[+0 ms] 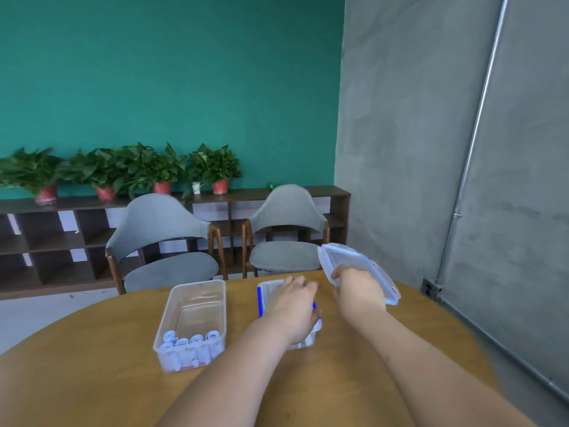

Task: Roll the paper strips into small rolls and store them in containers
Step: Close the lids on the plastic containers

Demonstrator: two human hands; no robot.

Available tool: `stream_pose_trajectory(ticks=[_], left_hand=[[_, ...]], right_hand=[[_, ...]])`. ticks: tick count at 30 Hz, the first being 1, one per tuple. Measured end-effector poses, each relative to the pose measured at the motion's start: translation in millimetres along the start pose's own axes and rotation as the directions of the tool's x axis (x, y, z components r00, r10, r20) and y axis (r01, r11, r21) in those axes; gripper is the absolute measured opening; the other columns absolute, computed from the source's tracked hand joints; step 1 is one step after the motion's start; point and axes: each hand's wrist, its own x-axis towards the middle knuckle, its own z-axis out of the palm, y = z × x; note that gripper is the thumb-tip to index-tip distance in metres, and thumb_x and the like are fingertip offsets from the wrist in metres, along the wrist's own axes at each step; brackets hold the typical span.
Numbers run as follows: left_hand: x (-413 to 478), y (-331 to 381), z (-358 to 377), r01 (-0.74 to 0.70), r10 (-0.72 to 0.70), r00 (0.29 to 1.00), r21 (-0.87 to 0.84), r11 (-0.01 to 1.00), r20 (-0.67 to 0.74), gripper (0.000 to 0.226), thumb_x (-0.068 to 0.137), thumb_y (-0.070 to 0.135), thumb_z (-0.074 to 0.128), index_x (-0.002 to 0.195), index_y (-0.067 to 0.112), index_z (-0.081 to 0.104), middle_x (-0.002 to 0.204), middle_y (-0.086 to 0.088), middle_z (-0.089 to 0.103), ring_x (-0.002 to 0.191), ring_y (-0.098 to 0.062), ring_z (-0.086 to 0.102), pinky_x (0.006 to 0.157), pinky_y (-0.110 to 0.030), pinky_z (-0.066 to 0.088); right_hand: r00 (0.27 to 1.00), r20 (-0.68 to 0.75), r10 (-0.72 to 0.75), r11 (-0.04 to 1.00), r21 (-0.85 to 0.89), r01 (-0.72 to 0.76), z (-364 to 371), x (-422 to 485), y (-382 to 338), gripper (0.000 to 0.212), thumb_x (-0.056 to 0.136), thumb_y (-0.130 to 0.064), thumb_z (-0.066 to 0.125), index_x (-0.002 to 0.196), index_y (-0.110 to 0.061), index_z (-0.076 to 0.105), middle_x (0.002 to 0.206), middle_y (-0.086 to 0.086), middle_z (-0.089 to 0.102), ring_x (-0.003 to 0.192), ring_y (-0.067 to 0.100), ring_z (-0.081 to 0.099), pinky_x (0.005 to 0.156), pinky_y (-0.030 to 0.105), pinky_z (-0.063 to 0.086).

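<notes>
lid (360, 270): clear, gripped by right hand (358, 289) with fingers wrapped round its near long edge; lifted and tilted, up and to the right of the box, not touching it.
box (267, 291): clear with blue trim, on the counter (92, 380); long axis running away from the body; mostly hidden under left hand (295, 306).
left fingers: spread flat on top of the box, pressing or steadying; no clear grasp, contents beneath not readable.
tub (192, 322): open, just left of the box, same long axis; rolls (191, 340) lined up at its near end, far end bare.
nearer hand: left for both box and tub.
room: bare counter in front of the box; counter edge close on its right and far sides.
likely next: lid set aside right of the box, a judgement only.
</notes>
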Motion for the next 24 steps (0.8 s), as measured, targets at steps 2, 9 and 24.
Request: stream_pose_trajectory(ticks=[2,9,24], left_hand=[[-7,-8,-8,0.061,-0.060,0.997,0.034,0.998,-0.044,0.042,0.101,0.026,0.058,0.141,0.018,0.050,0.136,-0.005,0.052,0.130,-0.027,0.044,0.104,-0.040,0.045],[-41,-45,-45,0.281,-0.279,0.956,0.005,0.960,-0.089,0.033,0.098,0.014,0.056,0.130,0.013,0.054,0.128,-0.010,0.056,0.123,-0.029,0.051,0.095,-0.037,0.047],[-132,-129,-88,0.509,-0.554,0.827,-0.553,0.660,0.101,0.055,0.106,0.046,0.048,0.156,0.026,0.034,0.118,0.007,0.061,0.097,-0.019,0.064,0.074,-0.031,0.050]], right_hand=[[0.992,-0.099,-0.075,0.994,0.074,0.083,-4,-16,-16,0.042,0.093,-0.012,0.056,0.129,-0.032,0.063,0.105,0.001,0.070,0.088,0.024,0.065,0.069,0.028,0.043],[0.957,-0.204,-0.204,0.895,0.358,0.267,-21,-59,-91,0.036,0.093,-0.012,0.051,0.115,-0.033,0.070,0.095,-0.006,0.074,0.082,0.020,0.070,0.068,0.033,0.057],[0.955,-0.169,-0.244,0.328,0.912,0.246,6,-113,-193,0.029,0.095,-0.006,0.059,0.106,-0.026,0.077,0.091,0.000,0.079,0.081,0.017,0.072,0.076,0.029,0.059]])
